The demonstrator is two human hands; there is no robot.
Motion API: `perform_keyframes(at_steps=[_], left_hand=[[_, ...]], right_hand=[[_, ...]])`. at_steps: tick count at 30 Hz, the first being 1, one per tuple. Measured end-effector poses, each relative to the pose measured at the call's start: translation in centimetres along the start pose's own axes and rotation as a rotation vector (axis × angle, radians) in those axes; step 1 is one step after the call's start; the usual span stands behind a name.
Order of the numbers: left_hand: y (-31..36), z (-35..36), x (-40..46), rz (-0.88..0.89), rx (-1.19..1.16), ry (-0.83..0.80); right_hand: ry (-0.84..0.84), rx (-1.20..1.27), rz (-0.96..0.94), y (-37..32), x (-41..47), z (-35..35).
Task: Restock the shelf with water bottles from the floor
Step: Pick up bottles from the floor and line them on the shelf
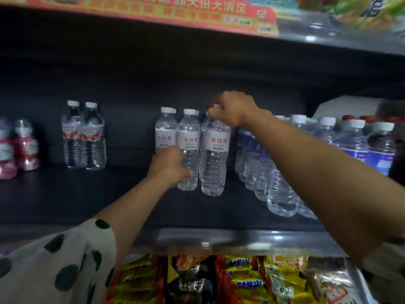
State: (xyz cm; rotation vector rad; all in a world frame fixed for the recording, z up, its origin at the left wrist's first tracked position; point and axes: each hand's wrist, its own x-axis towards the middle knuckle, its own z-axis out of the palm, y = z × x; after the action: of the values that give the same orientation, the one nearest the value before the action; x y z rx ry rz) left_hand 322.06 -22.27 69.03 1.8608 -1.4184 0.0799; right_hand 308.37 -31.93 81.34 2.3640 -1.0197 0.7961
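Shop worker in spotted top

A loose white short sleeve [65,264] scattered with dark green dots covers the left upper arm at seven o'clock; both forearms are bare, without rings or watch.

Shelf [65,194] is carrying three bottle groups: pair of bottles [84,137] standing at left; white-label bottles [215,154] standing at centre; blue-label bottles [350,145] crowding at right. Snack packets [241,279] are lying on the tier below.

Far left of the dark shelf: pink-labelled bottles [15,148], upright. Overhead: red and yellow promotional banner [153,12] (lettering partly blurred). Lower tier: snack packets [241,281] in yellow, red and black wrappers, lying crowded together.
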Motion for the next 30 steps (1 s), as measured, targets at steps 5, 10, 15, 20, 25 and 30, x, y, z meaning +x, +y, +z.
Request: perform_keyframes(at_steps=[5,10,15,20,25,30], left_hand=[[-1.0,1.7,1.4,-0.006,0.078,0.000],[-1.1,2.4,1.8,-0.027,0.093,-0.020],[-1.1,2.6,1.8,-0.032,0.044,-0.026],[-1.2,2.3,1.8,-0.062,0.019,-0.042],[-0.9,1.6,1.2,-0.055,0.015,-0.069],[-0.3,0.0,-0.3,-0.011,-0.026,-0.065]], right_hand=[[-0.043,0.043,-0.005,0.6,2.3,3.2],[-0.037,0.054,0.015,0.7,4.1,4.9],[-0.036,0.097,0.042,1.1,4.4,5.7],[-0.092,0.216,0.100,1.4,4.6,5.5],[-0.130,0.298,0.143,1.1,3.8,5.0],[-0.152,0.262,0.180,0.2,0.7,3.2]])
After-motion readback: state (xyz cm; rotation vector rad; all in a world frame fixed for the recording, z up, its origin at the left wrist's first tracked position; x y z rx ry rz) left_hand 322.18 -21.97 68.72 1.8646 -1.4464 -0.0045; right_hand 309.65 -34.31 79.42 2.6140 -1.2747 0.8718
